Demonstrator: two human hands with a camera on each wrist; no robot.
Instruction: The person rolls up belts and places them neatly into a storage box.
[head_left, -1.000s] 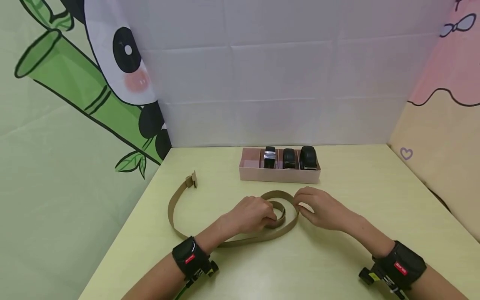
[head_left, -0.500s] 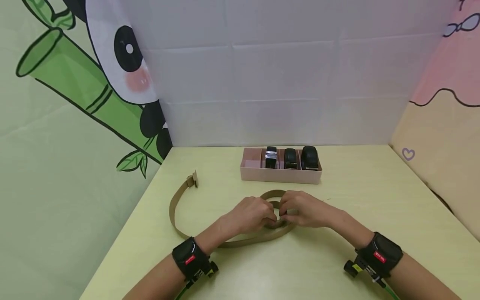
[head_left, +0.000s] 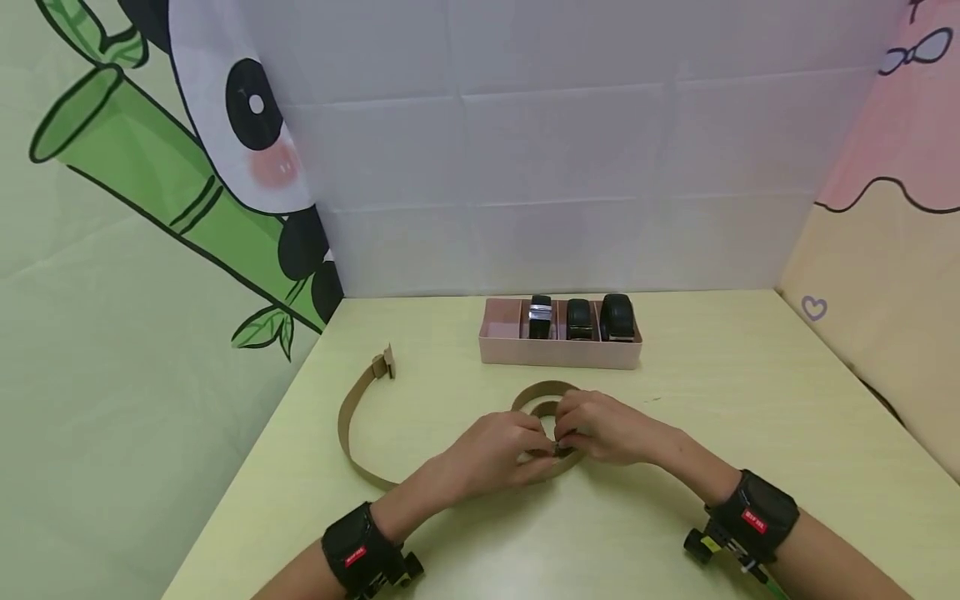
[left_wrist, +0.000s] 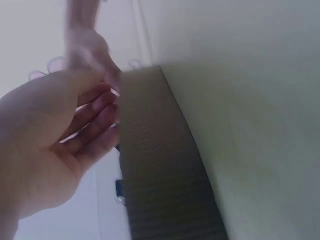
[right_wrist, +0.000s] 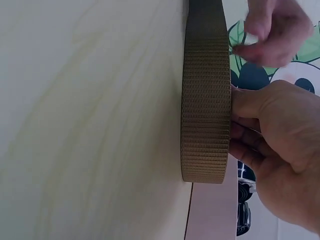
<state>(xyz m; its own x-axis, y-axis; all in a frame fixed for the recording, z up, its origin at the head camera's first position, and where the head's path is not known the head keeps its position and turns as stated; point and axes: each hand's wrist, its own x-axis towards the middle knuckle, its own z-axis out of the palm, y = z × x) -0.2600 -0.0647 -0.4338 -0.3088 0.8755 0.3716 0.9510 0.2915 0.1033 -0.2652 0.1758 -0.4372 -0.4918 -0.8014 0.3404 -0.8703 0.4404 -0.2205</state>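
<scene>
Head view: belt (head_left: 346, 421) lies on the tabletop (head_left: 592, 550), standing on edge, buckle (head_left: 384, 364) end curving off left, the other end coiled between the hands. Right hand (head_left: 611, 429) pinches the inner coil; left hand (head_left: 491, 454) reaches in just beside it. Pink box (head_left: 558, 355) behind, dark items in its three right compartments. Left wrist view: strap passes before the left fingers, bent; cannot tell whether that grip pinches. Right wrist view: right fingertips partly hidden behind the strap; left hand blurred.
</scene>
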